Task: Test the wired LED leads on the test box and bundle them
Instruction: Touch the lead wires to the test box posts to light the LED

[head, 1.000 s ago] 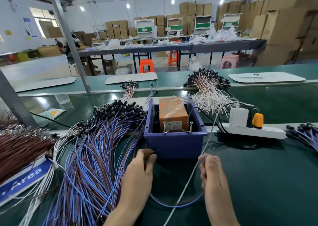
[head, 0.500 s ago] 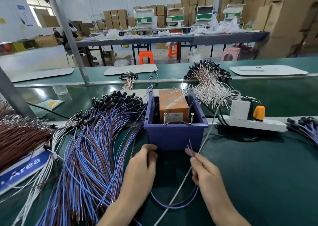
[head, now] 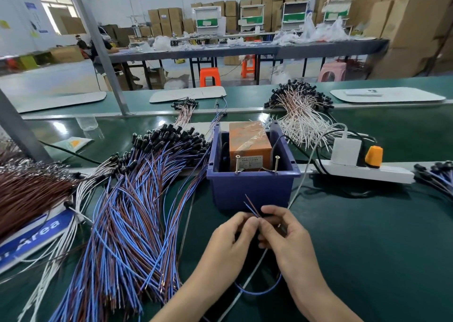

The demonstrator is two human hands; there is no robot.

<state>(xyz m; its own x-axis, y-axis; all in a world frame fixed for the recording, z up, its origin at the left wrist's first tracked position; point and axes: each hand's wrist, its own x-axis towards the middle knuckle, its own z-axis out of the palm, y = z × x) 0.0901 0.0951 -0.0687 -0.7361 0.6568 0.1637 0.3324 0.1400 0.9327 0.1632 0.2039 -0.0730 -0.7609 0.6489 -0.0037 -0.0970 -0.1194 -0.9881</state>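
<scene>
The test box is a blue plastic bin (head: 252, 191) holding an orange block (head: 248, 141), with two upright screws on its front rim. Just in front of it my left hand (head: 230, 245) and my right hand (head: 286, 238) meet, fingertips together. Both pinch one blue-and-brown LED lead (head: 251, 206), whose two bare ends stick up above the fingers. The rest of that lead loops down below my wrists (head: 259, 292). A big fan of blue and brown leads (head: 127, 223) with black LED heads lies to the left.
A white-and-pink lead pile (head: 299, 115) lies behind the bin. A white power strip (head: 367, 172) with a white adapter and orange plug sits at the right, its white cable crossing under my hands. Brown leads (head: 29, 194) lie far left, more blue leads (head: 438, 177) far right.
My hands came together in front of the bin. The right hand moved left and brought the lead's ends to the left hand's fingertips. The lead's loop shortened below the wrists.
</scene>
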